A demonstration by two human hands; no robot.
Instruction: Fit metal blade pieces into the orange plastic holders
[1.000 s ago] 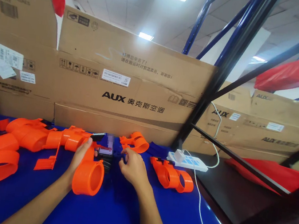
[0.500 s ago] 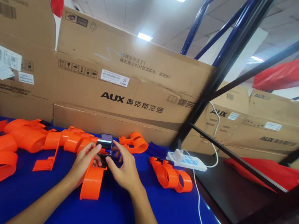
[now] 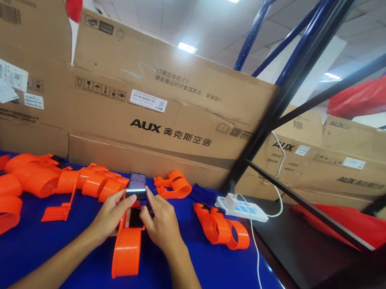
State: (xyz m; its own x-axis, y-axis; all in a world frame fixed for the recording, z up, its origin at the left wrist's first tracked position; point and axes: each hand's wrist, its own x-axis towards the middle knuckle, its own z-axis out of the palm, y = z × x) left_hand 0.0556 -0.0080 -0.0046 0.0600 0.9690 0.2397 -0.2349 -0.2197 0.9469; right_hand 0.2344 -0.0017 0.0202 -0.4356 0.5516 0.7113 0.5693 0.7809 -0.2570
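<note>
An orange plastic ring part (image 3: 126, 253) stands on edge on the blue table (image 3: 217, 280), right in front of me. At its far end sits a small black device with a lit screen (image 3: 137, 183). My left hand (image 3: 111, 214) curls round the part's left side, thumb up beside the device. My right hand (image 3: 160, 221) grips the right side, its fingertips touching the device's lower edge. Both hands are closed on the assembly.
Several more orange parts (image 3: 42, 179) lie at the left and back, one pair (image 3: 221, 226) at the right. A white power strip (image 3: 243, 209) with a cable (image 3: 258, 267) lies by the table's right edge. Cardboard boxes (image 3: 167, 122) wall off the back. Dark shelf rails (image 3: 299, 201) cross on the right.
The orange part turned from facing me with its opening to standing edge-on and came nearer. Both hands closed in on it around the black device.
</note>
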